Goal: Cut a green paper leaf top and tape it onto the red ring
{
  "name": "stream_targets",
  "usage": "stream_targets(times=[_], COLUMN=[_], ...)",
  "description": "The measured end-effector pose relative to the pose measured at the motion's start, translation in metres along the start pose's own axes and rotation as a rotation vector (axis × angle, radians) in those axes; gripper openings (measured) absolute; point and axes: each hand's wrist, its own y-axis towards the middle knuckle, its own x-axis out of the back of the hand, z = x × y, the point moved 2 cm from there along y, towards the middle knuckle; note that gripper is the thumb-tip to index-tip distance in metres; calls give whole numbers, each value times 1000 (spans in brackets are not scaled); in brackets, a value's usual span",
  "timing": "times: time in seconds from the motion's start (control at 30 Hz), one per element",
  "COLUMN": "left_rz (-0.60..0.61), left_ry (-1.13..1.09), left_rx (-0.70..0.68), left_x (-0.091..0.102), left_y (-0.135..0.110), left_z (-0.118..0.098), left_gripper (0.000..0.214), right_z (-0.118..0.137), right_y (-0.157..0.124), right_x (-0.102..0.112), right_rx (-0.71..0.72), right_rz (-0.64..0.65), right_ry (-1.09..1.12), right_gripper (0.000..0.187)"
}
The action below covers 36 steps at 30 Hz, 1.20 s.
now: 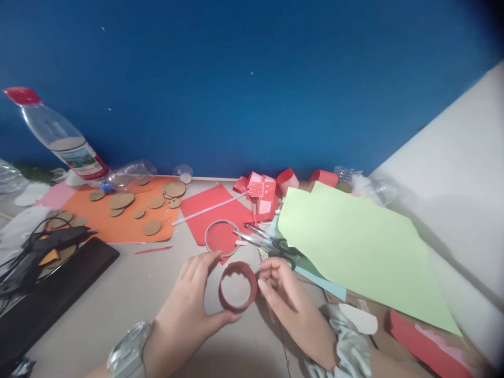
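Observation:
A dark red ring [255,287], hollow with a jagged edge showing inside, stands on the grey table between my hands. My left hand [189,294] curves about its left side, index finger at the far edge and thumb along the near edge. Beside the ring's right side is my right hand [285,304], its thumb and fingers drawn together; anything pinched there is hidden. Just beyond lie scissors [271,244] with dark handles and a thin pale hoop [206,239], which rests partly on a red paper sheet [220,202].
Orange paper [94,220] with several cardboard discs [122,200] lies left, near a glue gun [27,257] and black slab [66,299]. A red-capped bottle [79,157] leans by the blue wall. Green paper [354,241] covers the right; red paper pieces [268,197] stand at the back.

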Motion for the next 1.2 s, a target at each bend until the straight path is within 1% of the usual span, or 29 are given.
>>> stream_targets(times=[0.1,0.2,0.33,0.43,0.57,0.7,0.77,0.87,0.97,1.03,1.13,1.2], left_rz=[-19,16,96,125,102,71,58,51,38,17,-20,-38], left_ry=[-2,-76,-195,-245,-235,-211,-217,-223,-185,-153,-98,-47], left_rx=[-20,1,41,42,28,-4,-13,-24,-24,-36,-56,-55], left_x=[-2,-2,-4,-7,-7,-4,-3,-4,-6,-6,-4,-2], left_y=[0,0,-2,-2,0,1,1,-1,-2,-2,-1,0], left_z=[3,3,6,9,9,5,4,5,7,7,6,5], left_gripper=[79,83,99,101,99,100,95,87,83,83,83,83], right_z=[-4,-7,-4,2,6,4,3,6,8,7,2,-2], right_y=[1,1,1,1,2,2,2,3,5,5,5,6], right_x=[6,10,10,7,5,6,6,6,5,4,2,2], right_rx=[19,35,35,30,13,21,15,3,1,4,14,13], right_rz=[-90,-137,-94,-30,38,-4,-11,11,19,11,9,6], right_ry=[-19,-31,-77,-136,-189,-159,-162,-181,-210,-238,-253,-241], right_gripper=[12,12,12,11,10,25,30,23,18,23,37,42])
